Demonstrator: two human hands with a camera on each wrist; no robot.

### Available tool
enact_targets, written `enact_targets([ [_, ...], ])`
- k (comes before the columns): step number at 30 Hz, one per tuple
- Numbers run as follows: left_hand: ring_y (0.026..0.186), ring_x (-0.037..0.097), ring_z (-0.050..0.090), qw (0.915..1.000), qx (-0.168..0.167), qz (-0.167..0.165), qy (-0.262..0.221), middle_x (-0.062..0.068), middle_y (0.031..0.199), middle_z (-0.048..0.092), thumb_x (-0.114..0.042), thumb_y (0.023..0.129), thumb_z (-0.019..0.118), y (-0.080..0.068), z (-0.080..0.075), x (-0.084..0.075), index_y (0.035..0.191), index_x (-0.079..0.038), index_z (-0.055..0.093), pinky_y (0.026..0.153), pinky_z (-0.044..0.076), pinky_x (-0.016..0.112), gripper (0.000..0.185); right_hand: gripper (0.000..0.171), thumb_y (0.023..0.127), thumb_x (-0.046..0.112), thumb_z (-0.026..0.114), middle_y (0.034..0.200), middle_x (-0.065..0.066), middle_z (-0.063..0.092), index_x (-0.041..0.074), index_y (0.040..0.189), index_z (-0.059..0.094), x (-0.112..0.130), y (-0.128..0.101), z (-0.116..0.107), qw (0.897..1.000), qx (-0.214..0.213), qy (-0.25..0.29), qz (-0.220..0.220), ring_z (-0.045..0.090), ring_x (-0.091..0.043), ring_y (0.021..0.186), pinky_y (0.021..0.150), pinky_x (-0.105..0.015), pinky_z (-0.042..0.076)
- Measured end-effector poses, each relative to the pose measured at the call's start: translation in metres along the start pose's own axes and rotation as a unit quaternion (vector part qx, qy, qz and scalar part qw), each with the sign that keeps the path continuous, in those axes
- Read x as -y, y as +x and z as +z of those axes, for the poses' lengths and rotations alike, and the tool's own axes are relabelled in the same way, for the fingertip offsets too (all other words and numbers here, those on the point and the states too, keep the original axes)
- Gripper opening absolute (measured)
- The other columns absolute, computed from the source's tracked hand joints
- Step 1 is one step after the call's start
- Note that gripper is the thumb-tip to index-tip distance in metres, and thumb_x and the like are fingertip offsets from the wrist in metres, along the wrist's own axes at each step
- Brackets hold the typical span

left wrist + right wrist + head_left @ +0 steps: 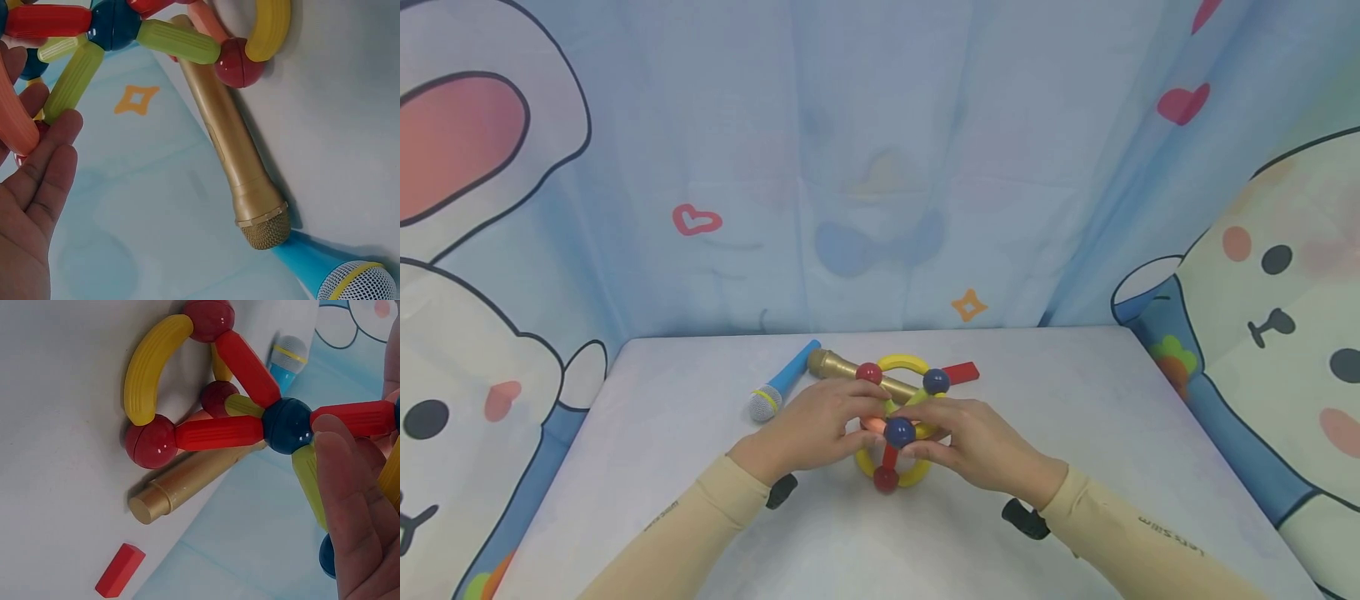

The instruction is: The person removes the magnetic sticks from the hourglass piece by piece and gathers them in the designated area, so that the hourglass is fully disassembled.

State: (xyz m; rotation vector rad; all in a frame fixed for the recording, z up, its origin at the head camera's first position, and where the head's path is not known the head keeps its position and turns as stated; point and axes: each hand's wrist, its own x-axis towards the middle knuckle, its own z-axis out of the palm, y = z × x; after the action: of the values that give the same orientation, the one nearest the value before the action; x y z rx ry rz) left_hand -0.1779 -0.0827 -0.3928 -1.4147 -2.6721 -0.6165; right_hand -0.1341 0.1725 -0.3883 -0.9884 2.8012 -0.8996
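Both sleeved forearms come in from the near edge of the tabletop (1075, 392), and the hands meet around a rod-and-ball magnetic toy structure (898, 421) sitting roughly mid-table, a bit toward the far edge. The left hand (816, 425) cups it from its side, and in the left wrist view the fingers (47, 162) lie fairly straight against an orange rod, more touching than gripping. The right hand (977, 446) has its fingers curled round the rods by the dark blue ball (899, 432); the right wrist view shows a fingertip (334, 440) pressed right at that blue ball's joint.

Progress-wise, the build looks well underway: several red, green and yellow rods already join at red and blue balls, with curved yellow pieces forming rings top and bottom. It holds a 3D shape off the table. Whether it's finished, can't really say.

One loose red block (961, 372) lies just behind the structure near the far edge, not attached to anything. A gold toy microphone (850, 371) lies partly under the build, touching it, and a blue toy microphone (784, 390) sits just beside the gold one's head, to the left.
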Motion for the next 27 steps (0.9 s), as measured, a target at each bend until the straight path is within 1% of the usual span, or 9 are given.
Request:
enact_targets([
  [3, 0.122, 0.016, 0.055, 1.0000, -0.002, 0.003, 0.001, -0.004, 0.132, 0.061, -0.039, 0.094, 0.068, -0.0007, 0.0002, 0.0004, 0.112, -0.020, 0.072, 0.105, 0.042, 0.037, 0.026, 0.059, 0.086, 0.059, 0.063, 0.121, 0.012, 0.066, 0.022, 0.132, 0.064, -0.0001, -0.0002, -0.0008, 1.000, 0.000, 0.000, -0.001, 0.067, -0.001, 0.092, 0.079, -0.026, 0.056],
  [10, 0.122, 0.016, 0.055, 0.9999, -0.004, 0.006, 0.008, -0.005, 0.133, 0.061, -0.042, 0.094, 0.067, -0.0014, -0.0001, 0.0010, 0.111, -0.020, 0.072, 0.105, 0.043, 0.037, 0.028, 0.058, 0.087, 0.057, 0.063, 0.121, 0.010, 0.066, 0.020, 0.132, 0.064, -0.0012, 0.0008, -0.0019, 1.000, -0.004, 0.003, -0.008, 0.067, -0.001, 0.091, 0.079, -0.029, 0.057],
  [17, 0.117, 0.014, 0.056, 0.9999, -0.011, 0.012, 0.005, -0.005, 0.126, 0.063, -0.039, 0.094, 0.069, -0.0014, 0.0007, 0.0027, 0.112, -0.019, 0.072, 0.103, 0.044, 0.034, 0.028, 0.058, 0.086, 0.057, 0.064, 0.120, 0.011, 0.066, 0.020, 0.131, 0.064, -0.0012, 0.0012, -0.0015, 1.000, -0.005, 0.003, -0.006, 0.066, 0.000, 0.091, 0.079, -0.028, 0.057],
  [22, 0.116, 0.014, 0.056, 0.9998, -0.014, 0.011, 0.003, -0.005, 0.123, 0.063, -0.038, 0.093, 0.070, -0.0019, 0.0008, 0.0023, 0.113, -0.019, 0.072, 0.103, 0.043, 0.034, 0.027, 0.059, 0.086, 0.058, 0.064, 0.120, 0.011, 0.067, 0.020, 0.131, 0.065, -0.0012, 0.0014, -0.0015, 1.000, -0.006, 0.000, -0.007, 0.066, 0.000, 0.091, 0.079, -0.027, 0.057],
  [27, 0.109, 0.012, 0.057, 0.9997, -0.020, 0.014, -0.001, -0.008, 0.116, 0.063, -0.036, 0.092, 0.072, -0.0021, 0.0019, 0.0027, 0.108, -0.019, 0.073, 0.099, 0.045, 0.031, 0.024, 0.059, 0.086, 0.058, 0.064, 0.120, 0.011, 0.067, 0.020, 0.131, 0.064, -0.0009, 0.0015, -0.0018, 1.000, -0.005, -0.001, -0.006, 0.066, 0.000, 0.091, 0.079, -0.028, 0.057],
])
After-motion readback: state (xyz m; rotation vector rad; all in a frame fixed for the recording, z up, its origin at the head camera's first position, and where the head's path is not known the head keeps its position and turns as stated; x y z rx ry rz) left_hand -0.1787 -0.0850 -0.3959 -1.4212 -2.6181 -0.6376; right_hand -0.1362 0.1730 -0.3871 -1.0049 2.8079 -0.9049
